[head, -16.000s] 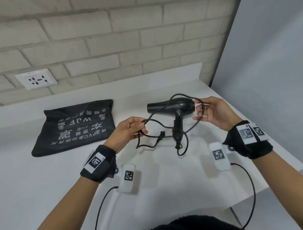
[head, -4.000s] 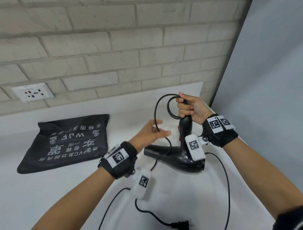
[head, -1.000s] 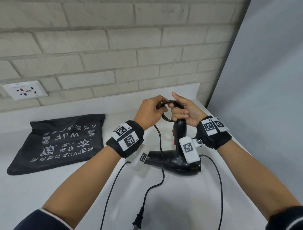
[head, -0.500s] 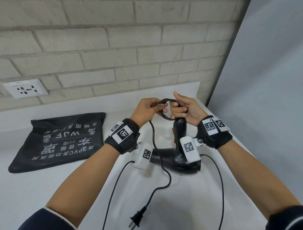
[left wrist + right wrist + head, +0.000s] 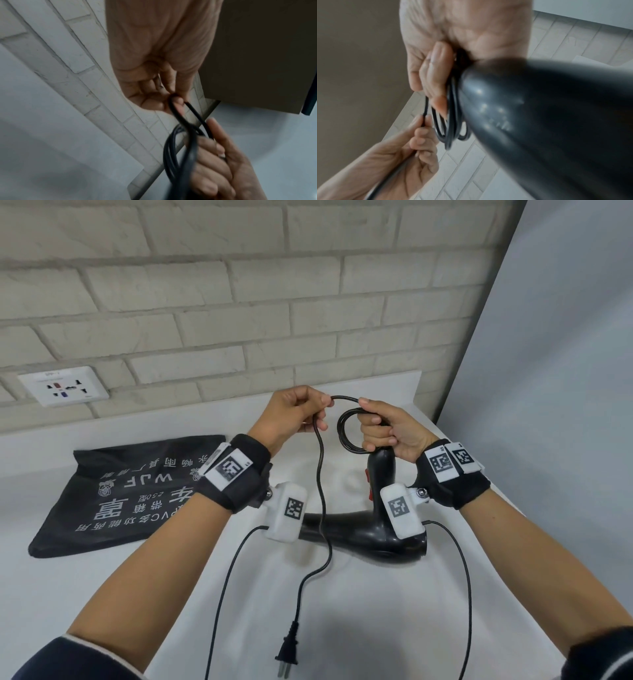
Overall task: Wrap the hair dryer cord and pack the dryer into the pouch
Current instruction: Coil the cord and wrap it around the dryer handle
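A black hair dryer (image 5: 373, 534) stands barrel-down on the white counter, handle pointing up. My right hand (image 5: 387, 429) grips the top of the handle together with several coiled loops of the black cord (image 5: 346, 433). My left hand (image 5: 294, 416) pinches the loose stretch of cord (image 5: 178, 113) just left of the coil. From there the cord hangs down to the plug (image 5: 287, 659), which lies near the counter's front edge. The black pouch (image 5: 130, 494) with white lettering lies flat at the left. In the right wrist view the dryer handle (image 5: 530, 115) fills the frame beside the coil (image 5: 452, 119).
A brick wall with a white power socket (image 5: 63, 386) runs behind the counter (image 5: 376, 611). A grey panel (image 5: 565, 371) closes off the right side. Thin cables from the wrist cameras trail down over the counter on both sides.
My left hand has pulled away to the left from the coil, drawing a new stretch of cord taut between the hands. The plug has slid closer to the dryer.
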`<state>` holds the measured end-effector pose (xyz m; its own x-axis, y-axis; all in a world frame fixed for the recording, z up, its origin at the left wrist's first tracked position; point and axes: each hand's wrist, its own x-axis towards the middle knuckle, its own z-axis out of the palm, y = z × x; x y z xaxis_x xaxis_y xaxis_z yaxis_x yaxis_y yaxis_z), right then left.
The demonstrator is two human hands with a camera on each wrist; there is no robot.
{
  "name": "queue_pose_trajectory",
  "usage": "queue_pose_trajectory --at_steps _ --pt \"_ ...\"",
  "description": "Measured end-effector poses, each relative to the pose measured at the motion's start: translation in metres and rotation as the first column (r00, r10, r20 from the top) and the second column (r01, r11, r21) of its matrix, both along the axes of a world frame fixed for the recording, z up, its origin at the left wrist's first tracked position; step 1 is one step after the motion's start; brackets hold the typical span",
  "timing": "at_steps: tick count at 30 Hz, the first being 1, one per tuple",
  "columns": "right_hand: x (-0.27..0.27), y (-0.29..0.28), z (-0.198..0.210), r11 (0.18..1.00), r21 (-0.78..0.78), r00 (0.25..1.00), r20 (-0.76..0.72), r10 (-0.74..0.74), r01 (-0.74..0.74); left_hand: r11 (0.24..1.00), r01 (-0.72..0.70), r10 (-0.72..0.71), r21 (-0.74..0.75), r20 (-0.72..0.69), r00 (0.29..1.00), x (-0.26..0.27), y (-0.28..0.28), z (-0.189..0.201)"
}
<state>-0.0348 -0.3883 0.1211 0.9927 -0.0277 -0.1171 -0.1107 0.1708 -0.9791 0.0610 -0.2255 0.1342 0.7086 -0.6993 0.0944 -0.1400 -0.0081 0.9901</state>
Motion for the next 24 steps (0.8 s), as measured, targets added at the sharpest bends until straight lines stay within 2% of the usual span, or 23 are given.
queue_pose_trajectory --at_steps 9,12,17,18,20,22,24 --pt "-0.001 0.002 0.001 0.999 0.05 0.999 -0.038 0.009 -0.007 0.976 -0.215 0.216 -0.025 0.045 0.975 -0.008 -0.02 -0.016" --pt "-0.001 0.001 0.0 0.998 0.065 0.999 -0.032 0.006 -0.004 0.974 -0.226 0.227 -0.023 0.048 0.973 -0.009 -0.023 -0.02" --pt "-0.002 -0.007 -0.002 0.99 0.136 1.0 -0.014 -0.021 0.022 0.989 -0.137 0.139 0.055 -0.018 0.99 -0.014 -0.004 -0.029" --pt "-0.002 -0.009 -0.003 0.989 0.144 0.999 -0.008 -0.035 0.036 0.987 -0.13 0.13 0.097 -0.002 0.991 -0.015 0.004 -0.033" --pt "-0.002 -0.014 -0.005 0.984 0.166 0.998 -0.003 -0.066 0.066 0.974 -0.082 0.058 0.213 0.114 0.992 -0.021 0.026 -0.049" --pt "-0.002 -0.02 -0.007 0.978 0.186 0.996 0.001 -0.094 0.092 0.923 0.0 -0.111 0.385 0.267 0.957 -0.032 0.052 -0.074" --pt "-0.002 -0.024 -0.008 0.975 0.192 0.994 0.005 -0.111 0.108 0.796 0.076 -0.306 0.601 0.29 0.907 -0.047 0.074 -0.1"
